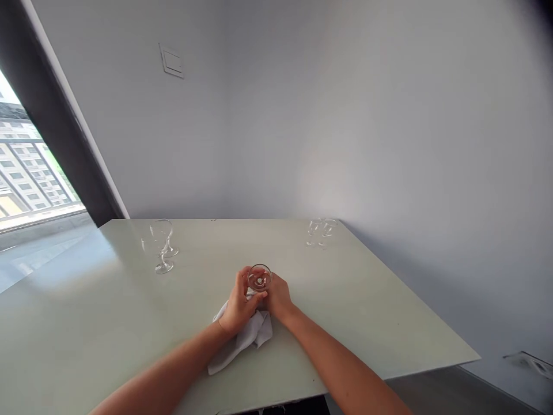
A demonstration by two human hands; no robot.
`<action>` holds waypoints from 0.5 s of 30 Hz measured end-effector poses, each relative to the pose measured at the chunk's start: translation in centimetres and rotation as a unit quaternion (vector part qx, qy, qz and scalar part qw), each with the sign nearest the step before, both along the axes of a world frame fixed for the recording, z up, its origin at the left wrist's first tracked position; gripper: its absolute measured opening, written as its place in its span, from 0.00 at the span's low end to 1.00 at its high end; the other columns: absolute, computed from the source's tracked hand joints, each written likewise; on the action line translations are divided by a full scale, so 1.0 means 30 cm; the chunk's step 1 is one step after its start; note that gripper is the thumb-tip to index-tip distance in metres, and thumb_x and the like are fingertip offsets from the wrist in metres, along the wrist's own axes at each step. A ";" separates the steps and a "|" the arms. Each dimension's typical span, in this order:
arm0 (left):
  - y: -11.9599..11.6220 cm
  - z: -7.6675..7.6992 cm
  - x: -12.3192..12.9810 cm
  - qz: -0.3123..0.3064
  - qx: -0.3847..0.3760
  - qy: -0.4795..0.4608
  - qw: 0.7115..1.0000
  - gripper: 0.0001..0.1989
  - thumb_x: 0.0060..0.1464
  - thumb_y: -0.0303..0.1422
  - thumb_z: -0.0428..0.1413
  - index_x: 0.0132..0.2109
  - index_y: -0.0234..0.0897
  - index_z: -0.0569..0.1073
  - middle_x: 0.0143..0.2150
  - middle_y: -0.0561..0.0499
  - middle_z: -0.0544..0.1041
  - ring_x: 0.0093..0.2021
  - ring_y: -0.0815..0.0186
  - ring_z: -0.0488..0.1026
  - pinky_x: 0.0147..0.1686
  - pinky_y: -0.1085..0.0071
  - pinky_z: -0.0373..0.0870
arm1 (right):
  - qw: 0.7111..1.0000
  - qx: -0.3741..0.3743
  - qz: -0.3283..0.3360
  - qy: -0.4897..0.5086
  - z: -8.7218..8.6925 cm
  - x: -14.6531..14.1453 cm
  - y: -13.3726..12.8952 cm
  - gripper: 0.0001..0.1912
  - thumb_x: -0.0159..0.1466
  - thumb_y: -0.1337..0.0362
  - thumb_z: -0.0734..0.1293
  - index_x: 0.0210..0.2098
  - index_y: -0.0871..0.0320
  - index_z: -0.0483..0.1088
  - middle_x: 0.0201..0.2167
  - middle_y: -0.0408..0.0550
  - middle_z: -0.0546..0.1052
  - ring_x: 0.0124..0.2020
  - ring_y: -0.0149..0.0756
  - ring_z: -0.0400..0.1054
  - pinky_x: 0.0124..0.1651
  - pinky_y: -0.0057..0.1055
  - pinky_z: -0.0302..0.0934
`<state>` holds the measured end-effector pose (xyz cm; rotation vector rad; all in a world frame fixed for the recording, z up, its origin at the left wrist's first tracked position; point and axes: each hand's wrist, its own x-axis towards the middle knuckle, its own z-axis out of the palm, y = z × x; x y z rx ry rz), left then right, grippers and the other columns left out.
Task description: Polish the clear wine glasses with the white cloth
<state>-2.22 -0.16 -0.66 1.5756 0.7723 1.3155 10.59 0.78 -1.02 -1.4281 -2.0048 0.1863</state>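
A small clear glass [260,278] is held upright between both hands near the middle of the table, its round rim facing the camera. My left hand [238,304] curls round its left side, thumb at the front below the rim. Against the lower right of the glass is my right hand [277,295], its fingers bent and partly hidden behind the glass. A crumpled pale cloth [254,332] hangs below my left hand and lies on the table under the wrist.
Two stemmed glasses, one nearer [164,266] and one behind [171,251], stand at the left on the pale table [345,323]. Two smaller stemmed glasses [313,229] stand at the back right, near the wall. The table's right edge slants toward the camera.
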 end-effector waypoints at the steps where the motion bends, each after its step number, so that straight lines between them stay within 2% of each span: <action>1: 0.005 -0.008 0.000 0.008 0.000 0.024 1.000 0.28 0.45 0.33 0.58 0.52 0.43 0.55 0.52 0.45 0.65 0.53 0.61 0.63 0.52 0.61 0.56 | 1.000 -0.017 -0.003 0.002 -0.004 0.008 0.009 0.09 0.61 0.63 0.58 0.35 0.54 0.70 0.33 0.45 0.74 0.33 0.34 0.65 0.33 0.26 0.53; 4: 0.027 -0.029 -0.002 0.035 -0.017 0.063 0.997 0.31 0.43 0.35 0.59 0.54 0.43 0.57 0.53 0.45 0.64 0.54 0.59 0.60 0.53 0.59 0.55 | 0.995 -0.078 -0.065 0.020 -0.003 0.052 0.061 0.12 0.61 0.59 0.57 0.33 0.54 0.71 0.32 0.46 0.75 0.33 0.34 0.67 0.33 0.26 0.53; 7: 0.045 -0.045 -0.005 0.050 -0.056 0.076 0.994 0.27 0.46 0.37 0.56 0.54 0.44 0.59 0.49 0.46 0.67 0.50 0.61 0.63 0.50 0.59 0.57 | 0.980 -0.126 -0.146 0.044 0.009 0.121 0.147 0.12 0.59 0.57 0.59 0.31 0.56 0.71 0.32 0.47 0.75 0.33 0.34 0.67 0.32 0.25 0.53; 11: 0.054 -0.051 -0.012 0.037 -0.094 0.086 0.991 0.25 0.48 0.38 0.54 0.54 0.46 0.59 0.46 0.48 0.68 0.42 0.64 0.67 0.47 0.62 0.60 | 0.965 -0.153 -0.210 0.046 0.023 0.230 0.266 0.13 0.59 0.59 0.59 0.24 0.58 0.70 0.28 0.48 0.75 0.28 0.34 0.66 0.28 0.26 0.51; 15: 0.052 -0.040 -0.020 0.023 -0.130 0.077 0.988 0.25 0.47 0.39 0.54 0.53 0.46 0.60 0.44 0.48 0.68 0.36 0.66 0.67 0.42 0.65 0.63 | 0.948 -0.179 -0.259 0.048 0.025 0.316 0.342 0.13 0.59 0.60 0.58 0.23 0.58 0.68 0.27 0.48 0.74 0.25 0.33 0.65 0.25 0.26 0.50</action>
